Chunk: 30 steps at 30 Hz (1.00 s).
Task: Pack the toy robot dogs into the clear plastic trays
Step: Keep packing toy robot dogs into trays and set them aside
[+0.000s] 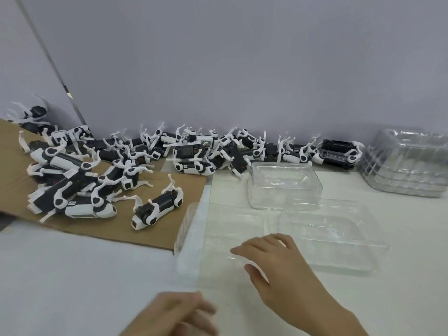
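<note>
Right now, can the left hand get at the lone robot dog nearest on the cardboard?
Probably yes. The robot dog lies apart from the pile at the near edge of the cardboard, and only bare table separates it from the left hand.

Toy robot dogs (72, 170) everywhere, well over a dozen, too tangled for an exact count; one cardboard sheet (191, 190); two loose clear trays, one deep tray (286, 190), one wide tray (339, 238) with two hollows; one stack of trays (407, 166), layers too blurred to number; two hands, left hand (174, 314) and right hand (274, 263).
</note>
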Tool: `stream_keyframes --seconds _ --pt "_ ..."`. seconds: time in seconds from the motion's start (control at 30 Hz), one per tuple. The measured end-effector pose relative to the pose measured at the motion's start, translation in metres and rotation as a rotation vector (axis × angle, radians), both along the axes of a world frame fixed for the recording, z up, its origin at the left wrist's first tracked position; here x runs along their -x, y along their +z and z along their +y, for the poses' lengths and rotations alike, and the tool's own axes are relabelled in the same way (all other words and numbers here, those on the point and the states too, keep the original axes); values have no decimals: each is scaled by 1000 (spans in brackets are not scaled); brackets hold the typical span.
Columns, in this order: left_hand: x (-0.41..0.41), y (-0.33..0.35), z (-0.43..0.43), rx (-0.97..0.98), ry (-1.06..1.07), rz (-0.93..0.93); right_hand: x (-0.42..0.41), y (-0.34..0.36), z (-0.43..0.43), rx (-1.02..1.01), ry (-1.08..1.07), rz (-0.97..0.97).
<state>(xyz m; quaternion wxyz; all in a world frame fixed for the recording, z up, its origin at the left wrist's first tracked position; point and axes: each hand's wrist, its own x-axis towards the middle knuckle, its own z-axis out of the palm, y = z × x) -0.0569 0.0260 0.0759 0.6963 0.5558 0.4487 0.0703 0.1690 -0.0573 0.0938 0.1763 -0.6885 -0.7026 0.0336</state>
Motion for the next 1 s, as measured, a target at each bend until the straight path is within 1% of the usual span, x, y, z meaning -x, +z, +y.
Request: stream_keyframes --seconds 0.03,0.07,0.1,0.13,0.17,0.2,0.23,0.27,0.3,0.37,0.43,0.5,0.53,0.6,0.67,0.7,0.73,0.8,0.87,0.9,0.97,1.0 --pt "12 3 16 -209 49 99 -2 -3 1 1 0 27" --pt "20 6 35 -440 205 175 -4 -4 1 -8 -5 49" --pt "27 10 52 -700 382 189 -5 -4 1 -31 -10 58" --pt "29 12 70 -922 478 209 -5 -4 0 -59 -14 58" --pt "25 13 88 -1064 455 283 -3 -4 0 -104 -17 67" --pt "19 9 106 -1163 351 354 0 -1 1 -154 -25 97" --pt "11 2 123 -1206 243 424 3 2 1 -194 -34 139" --pt "3 -2 136 -1223 186 457 6 5 2 -223 -36 176" --pt "-5 -3 145 -1230 176 454 7 8 3 -249 -40 199" --pt "-16 -4 158 -1273 242 411 7 13 3 -295 -61 232" --pt "-21 5 159 -1225 375 319 3 17 3 -321 -78 269" --pt "-28 26 152 -1118 544 132 -2 21 6 -331 -67 296" --pt "-32 41 147 -1074 596 50 -4 23 10 -339 -51 295" --pt "-45 70 130 -994 586 -68 -5 29 22 -370 -8 209" --pt "-61 96 116 -932 544 -160 -3 33 38 -429 30 13" --pt "-67 106 109 -911 519 -173 -2 36 45 -461 32 -57" --pt "-74 114 104 -894 489 -167 -2 39 52 -495 18 -86" --pt "-83 122 98 -830 386 -125 -7 48 59 -619 -21 -88" --pt "-90 120 96 -657 239 -118 -14 58 58 -784 0 -124" --pt "-91 118 93 -569 196 -114 -18 63 53 -828 37 -150" --pt "-91 111 83 -432 219 -97 -28 70 41 -810 96 -166" --pt "-91 99 83 -391 301 -101 -35 72 32 -751 101 -118"
